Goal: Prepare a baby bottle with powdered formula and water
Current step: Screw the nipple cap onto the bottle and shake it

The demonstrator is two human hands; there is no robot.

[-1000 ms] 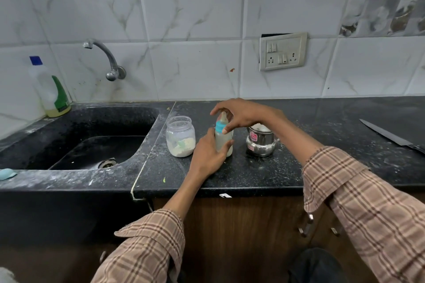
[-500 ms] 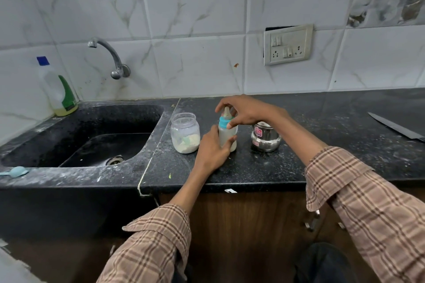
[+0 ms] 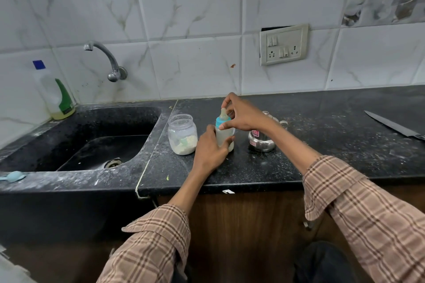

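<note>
Where the black bench (image 3: 253,167) meets the tiled wall at far left, a detergent bottle (image 3: 54,96) stands beside the sink (image 3: 92,145), with a tap (image 3: 105,60) above the basin and a pale blue scoop (image 3: 13,176) lying on the sink's near rim. Just right of the basin stands an open clear jar (image 3: 182,134), lidless, with pale powder at its bottom. Next to it, upright on the bench, is the baby bottle (image 3: 224,132), holding whitish liquid and fitted with a blue collar and teat. The left hand (image 3: 210,149) grips the bottle's body, fingers curled round it from the near side; the right hand (image 3: 243,116) reaches over from the right and pinches the blue collar between thumb and fingers, one fingertip near the teat. Judged from this grip, the step in hand is turning the collar to close the bottle. Just right of the bottle, partly hidden by the right wrist, sits a small steel pot (image 3: 262,142); a knife (image 3: 395,125) lies well apart at far right. Risks: a cross-threaded or loose collar would let the mixture leak if the bottle is shaken; a slack left-hand grip would let the bottle spin or tip on the dusty bench; the open jar stands near enough for the left forearm to knock it.
</note>
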